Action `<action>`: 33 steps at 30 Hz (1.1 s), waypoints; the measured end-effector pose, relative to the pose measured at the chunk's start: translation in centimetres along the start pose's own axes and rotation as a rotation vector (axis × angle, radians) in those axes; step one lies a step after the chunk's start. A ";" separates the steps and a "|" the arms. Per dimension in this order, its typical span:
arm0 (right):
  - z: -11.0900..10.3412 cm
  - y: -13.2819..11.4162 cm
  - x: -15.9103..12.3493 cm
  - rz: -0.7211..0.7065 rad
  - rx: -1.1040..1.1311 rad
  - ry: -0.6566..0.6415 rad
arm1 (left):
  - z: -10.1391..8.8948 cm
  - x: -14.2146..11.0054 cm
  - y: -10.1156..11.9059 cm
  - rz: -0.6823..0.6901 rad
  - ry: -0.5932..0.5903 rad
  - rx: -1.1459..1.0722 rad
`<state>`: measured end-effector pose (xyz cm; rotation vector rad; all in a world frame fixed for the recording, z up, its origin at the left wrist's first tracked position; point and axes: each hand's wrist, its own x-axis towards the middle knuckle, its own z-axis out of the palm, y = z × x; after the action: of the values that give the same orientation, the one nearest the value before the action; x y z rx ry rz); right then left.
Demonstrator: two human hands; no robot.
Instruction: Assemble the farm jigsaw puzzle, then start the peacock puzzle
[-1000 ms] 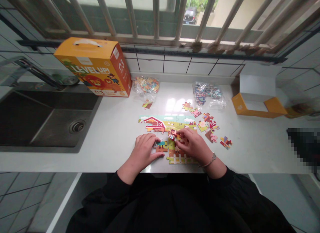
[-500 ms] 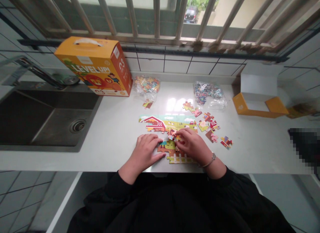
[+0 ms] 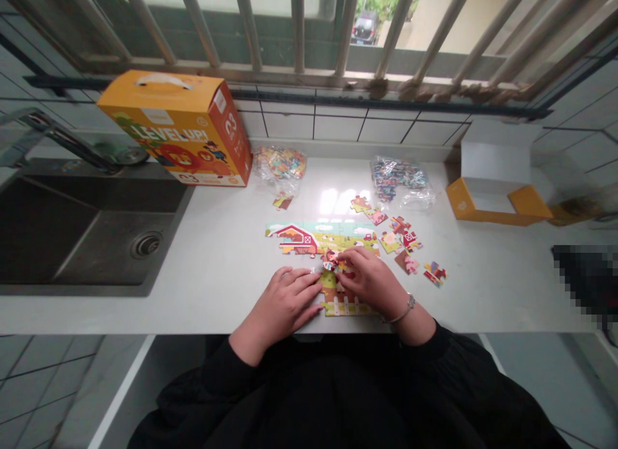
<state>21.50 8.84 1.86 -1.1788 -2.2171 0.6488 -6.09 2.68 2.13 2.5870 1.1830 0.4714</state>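
Note:
A partly joined farm jigsaw puzzle [image 3: 355,232] lies on the counter in front of me, with a red barn at its upper left and a white fence along its lower edge. My right hand [image 3: 369,275] pinches a puzzle piece [image 3: 330,261] showing a figure with brown hair, tilted over the middle of the puzzle. My left hand [image 3: 292,299] lies flat at the puzzle's left side, fingers stretched out. Its fingers cover the piece with the teal-clothed figure almost wholly. Several loose pieces [image 3: 406,262] lie to the right of the puzzle, and one loose piece [image 3: 282,201] above it.
Behind the puzzle lie two clear bags of pieces [image 3: 280,163] [image 3: 402,179]. A large orange box [image 3: 178,130] stands at the back left beside the sink [image 3: 120,243]. An opened orange and white box [image 3: 497,198] sits at the right. The counter's front edge runs close to me.
My left hand has shifted right and over the teal-figure piece, which moved right against the puzzle and is now mostly hidden. My right hand keeps its pinched piece in nearly the same place.

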 end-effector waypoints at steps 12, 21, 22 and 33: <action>1.8 -1.9 2.1 -0.133 -0.159 -0.090 | 0.0 0.0 0.3 -0.009 -0.041 0.036; 2.8 -2.7 2.4 -0.203 -0.294 -0.155 | 0.7 -0.4 0.0 -0.068 0.075 0.022; 2.8 -2.6 2.3 -0.210 -0.282 -0.154 | 0.8 -0.4 0.0 -0.093 0.102 0.019; 4.1 -2.4 1.6 -0.250 -0.211 -0.154 | 1.3 0.1 -0.2 -0.146 0.165 0.057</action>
<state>16.63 8.32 0.75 -0.9512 -2.5611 0.4228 -5.66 2.78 0.89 2.5244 1.4481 0.6385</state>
